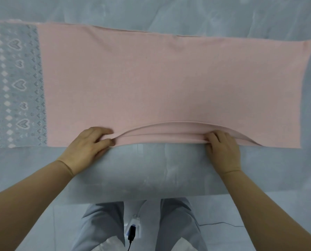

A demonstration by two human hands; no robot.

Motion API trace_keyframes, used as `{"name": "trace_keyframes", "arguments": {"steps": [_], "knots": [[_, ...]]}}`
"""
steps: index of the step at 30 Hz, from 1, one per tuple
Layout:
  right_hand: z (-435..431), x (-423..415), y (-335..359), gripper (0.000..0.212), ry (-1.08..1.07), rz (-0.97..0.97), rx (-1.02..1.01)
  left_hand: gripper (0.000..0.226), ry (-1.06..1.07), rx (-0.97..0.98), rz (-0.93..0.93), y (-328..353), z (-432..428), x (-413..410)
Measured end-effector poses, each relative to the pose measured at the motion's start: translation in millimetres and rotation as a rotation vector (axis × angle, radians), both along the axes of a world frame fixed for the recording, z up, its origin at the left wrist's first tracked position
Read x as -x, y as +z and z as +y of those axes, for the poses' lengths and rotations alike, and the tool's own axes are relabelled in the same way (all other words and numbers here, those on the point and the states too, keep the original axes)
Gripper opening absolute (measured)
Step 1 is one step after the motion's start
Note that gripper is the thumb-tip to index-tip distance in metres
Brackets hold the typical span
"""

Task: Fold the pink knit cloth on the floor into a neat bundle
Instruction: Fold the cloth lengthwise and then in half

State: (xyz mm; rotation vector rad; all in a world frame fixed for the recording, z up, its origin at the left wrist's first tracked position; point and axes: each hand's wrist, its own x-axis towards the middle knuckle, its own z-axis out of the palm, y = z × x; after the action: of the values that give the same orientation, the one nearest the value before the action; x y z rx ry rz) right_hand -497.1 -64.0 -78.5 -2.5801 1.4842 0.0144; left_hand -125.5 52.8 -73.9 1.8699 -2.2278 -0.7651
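Observation:
The pink knit cloth [160,82] lies spread flat on the pale grey floor, long side running left to right. Its left end is a grey band [15,84] with white hearts and diamonds. My left hand [89,144] pinches the cloth's near edge left of the middle. My right hand [222,149] grips the same near edge further right. Between the two hands the near edge is gathered into a low raised fold [160,132] lifted slightly off the layer below.
Pale grey sheeting [151,169] covers the floor around the cloth. My legs in light grey trousers [104,227] stand at the bottom, with a small black device and cable [131,234] hanging between them. A thin cable [221,223] runs along the floor at lower right.

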Motion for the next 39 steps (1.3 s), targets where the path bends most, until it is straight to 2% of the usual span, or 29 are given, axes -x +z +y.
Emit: {"name": "trace_keyframes", "arguments": {"steps": [3, 4, 5, 6, 8, 10, 15, 18, 22, 25, 28, 32, 35, 39], "knots": [[11, 11, 3, 0.019, 0.042, -0.072, -0.049, 0.060, -0.057, -0.022, -0.040, 6, -5, 11], [13, 13, 2, 0.020, 0.098, -0.080, -0.041, 0.052, -0.045, 0.032, -0.071, 3, -7, 19], [15, 14, 1, 0.022, 0.149, -0.078, -0.023, 0.035, -0.037, 0.041, -0.064, 1, -10, 29], [14, 15, 1, 0.023, 0.178, -0.071, 0.000, 0.034, -0.022, 0.070, -0.030, 1, -13, 39], [12, 16, 0, 0.022, 0.170, -0.052, 0.053, 0.047, -0.059, 0.080, 0.005, -3, -18, 60], [8, 20, -4, 0.022, 0.108, -0.041, 0.071, 0.047, -0.116, 0.120, -0.034, -11, -22, 68], [-1, 37, -3, 0.026, -0.105, -0.025, -0.062, 0.029, -0.134, 0.196, -0.046, -14, -37, 81], [3, 46, -1, 0.023, -0.057, 0.003, -0.068, 0.033, -0.137, 0.231, -0.011, -10, -48, 86], [8, 44, 4, 0.021, 0.038, -0.065, -0.066, 0.025, -0.230, 0.312, -0.031, -9, -54, 98], [3, 37, 10, 0.037, -0.035, -0.126, -0.003, 0.034, -0.312, 0.281, -0.021, -5, -51, 102], [-12, 27, 11, 0.052, -0.114, -0.132, -0.112, 0.035, -0.313, 0.228, 0.015, -3, -45, 101], [-13, 30, 13, 0.029, -0.005, -0.130, -0.241, 0.043, -0.337, 0.204, -0.050, -7, -39, 100], [2, 43, 13, 0.030, -0.013, -0.134, -0.287, 0.045, -0.383, 0.225, -0.056, -12, -37, 100], [10, 32, 12, 0.040, -0.010, -0.167, -0.197, 0.048, -0.449, 0.208, -0.030, -6, -30, 95]]}}
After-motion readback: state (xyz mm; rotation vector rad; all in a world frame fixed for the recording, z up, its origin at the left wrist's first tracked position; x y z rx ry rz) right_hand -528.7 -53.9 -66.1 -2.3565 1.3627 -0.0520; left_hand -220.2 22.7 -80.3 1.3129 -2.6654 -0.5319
